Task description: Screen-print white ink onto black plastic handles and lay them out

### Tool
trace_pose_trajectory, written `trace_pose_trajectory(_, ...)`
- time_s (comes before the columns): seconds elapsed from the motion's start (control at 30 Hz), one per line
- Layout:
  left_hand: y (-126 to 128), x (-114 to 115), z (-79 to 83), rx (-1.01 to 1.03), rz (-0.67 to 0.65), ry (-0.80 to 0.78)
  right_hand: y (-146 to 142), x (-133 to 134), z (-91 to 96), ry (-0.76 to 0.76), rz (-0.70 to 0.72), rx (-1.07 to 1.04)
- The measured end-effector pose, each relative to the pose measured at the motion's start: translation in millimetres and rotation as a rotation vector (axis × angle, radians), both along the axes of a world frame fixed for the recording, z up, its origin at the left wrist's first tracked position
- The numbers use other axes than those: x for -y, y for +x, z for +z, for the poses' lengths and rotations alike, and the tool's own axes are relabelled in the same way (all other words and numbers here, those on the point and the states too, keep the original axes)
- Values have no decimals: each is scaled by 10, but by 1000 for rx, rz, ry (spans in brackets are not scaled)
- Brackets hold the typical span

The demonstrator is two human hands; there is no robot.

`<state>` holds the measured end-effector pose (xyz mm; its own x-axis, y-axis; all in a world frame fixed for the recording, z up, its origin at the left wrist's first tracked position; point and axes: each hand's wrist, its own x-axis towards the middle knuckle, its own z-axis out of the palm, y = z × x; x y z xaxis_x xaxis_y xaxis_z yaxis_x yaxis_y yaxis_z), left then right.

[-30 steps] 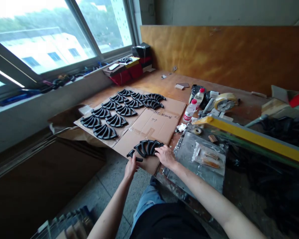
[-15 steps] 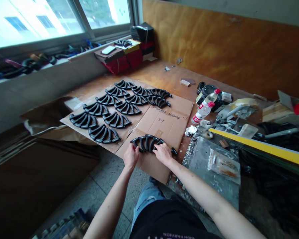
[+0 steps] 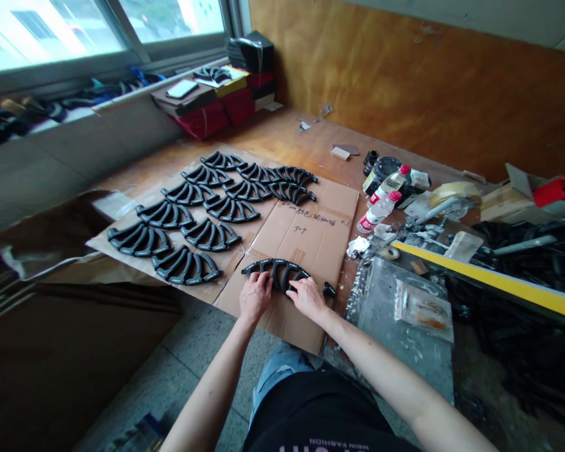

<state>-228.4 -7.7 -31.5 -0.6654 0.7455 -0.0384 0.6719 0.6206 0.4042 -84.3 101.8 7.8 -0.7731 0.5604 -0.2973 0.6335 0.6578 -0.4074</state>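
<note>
A glossy black fan-shaped piece (image 3: 276, 271), made of a curved rim with several curved ribs, lies on the near part of a flattened cardboard sheet (image 3: 306, 242). My left hand (image 3: 256, 295) is closed on its near left side, fingertips bent over the ribs. On its right end my right hand (image 3: 307, 296) pinches a rib; the fingers partly hide that end. A short black part (image 3: 329, 289) lies just right of my right hand. Farther left, several similar black fan pieces (image 3: 186, 266) are laid out in overlapping rows on the cardboard.
Two plastic bottles (image 3: 380, 211) with red caps stand right of the cardboard beside a black tub (image 3: 383, 172). A long yellow-edged bar (image 3: 489, 276) crosses the cluttered right side above a grey board (image 3: 405, 345). Boxes (image 3: 202, 116) stand by the window.
My left hand has moved right along the fan piece, from its left end onto its ribs. My right hand stays at the right end. The view has shifted slightly.
</note>
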Motion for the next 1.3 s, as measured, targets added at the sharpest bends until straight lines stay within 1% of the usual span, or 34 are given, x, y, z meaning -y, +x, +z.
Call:
trace_pose_trajectory(0.1, -44, 5, 45, -5, -44, -16, -8, 9, -15, -21, -14, -27)
trace_pose_trajectory(0.17, -6, 36, 96, -56, -55, -32, 19, 5, -17, -52, -14, -52)
trace_pose_trajectory(0.23, 106, 70, 146, -149, -25, -29, 63, -7, -18, -93, -11, -83)
trace_pose_trajectory(0.3, 275, 78, 164, -209, 4, -3, 104, -19, -25, -132, -18, -99)
trace_pose_trajectory(0.37, 452, 46, 132, -198, -9, 12, 127, -25, -41, -165, -38, -98)
trace_pose_trajectory(0.43, 579, -16, 54, -167, -27, -1, 126, -21, -58, -191, -56, -95)
trace_pose_trajectory(0.53, 600, -121, -84, -149, -6, -51, 103, -12, -58, -213, -79, -113)
trace_pose_trajectory(0.63, 432, -238, -174, -122, -41, -66, 100, -18, 8, -228, -93, -163)
trace_pose_trajectory(0.7, 251, -385, -190, -111, -115, -45, 128, -36, 87, -236, -100, -205)
trace_pose_trajectory(0.73, 149, -495, -186, -113, -157, -30, 154, -49, 131, -239, -109, -224)
trace_pose_trajectory(0.8, -71, -795, -155, -125, -232, 1, 232, -80, 210, -248, -143, -253)
trace_pose_trajectory(0.87, -298, -1171, -101, -133, -264, 15, 347, -116, 259, -257, -199, -273)
trace_pose_trajectory(0.97, -625, -1724, 8, -130, -217, -14, 577, -172, 262, -269, -302, -286)
trace_pose_trajectory(1.03, -800, -1989, 79, -128, -152, -35, 750, -198, 253, -280, -370, -279)
trace_pose_trajectory(1.07, -860, -2077, 107, -128, -122, -39, 838, -203, 261, -287, -401, -275)
trace_pose_trajectory(1.1, -896, -2135, 126, -126, -100, -42, 924, -199, 282, -293, -431, -274)
trace_pose_trajectory(1.17, -887, -2159, 134, -128, -58, -32, 1091, -167, 372, -299, -486, -291)
trace_pose_trajectory(1.23, -789, -2078, 103, -153, -17, 16, 1256, -122, 511, -289, -537, -321)
trace_pose_trajectory(1.3, -655, -1924, 56, -199, -24, 87, 1441, -101, 657, -259, -586, -366)
